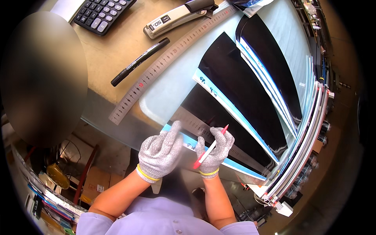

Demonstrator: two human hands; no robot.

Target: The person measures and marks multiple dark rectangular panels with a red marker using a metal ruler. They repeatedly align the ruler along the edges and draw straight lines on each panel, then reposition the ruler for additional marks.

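Note:
My left hand (159,153), in a grey knitted glove with a yellow cuff, is at the left end of the nearest black sheet (207,103). Its index finger stretches over the sheet's blue-and-white edge strip (189,143), and nothing shows in its grip. Closed round a white pen with red ends (211,150) is my right hand (217,152), gloved alike, above the same strip. A dark grey steel ruler (196,126) lies along the sheet just beyond both hands, partly covered by the right one.
More black sheets (243,82) with handwritten edge strips fan out on the pale blue table. Beyond my left hand lie a long steel ruler (156,66), a black marker (140,62), a stapler (178,20) and a calculator (102,15). Layered rails (299,156) line the right edge.

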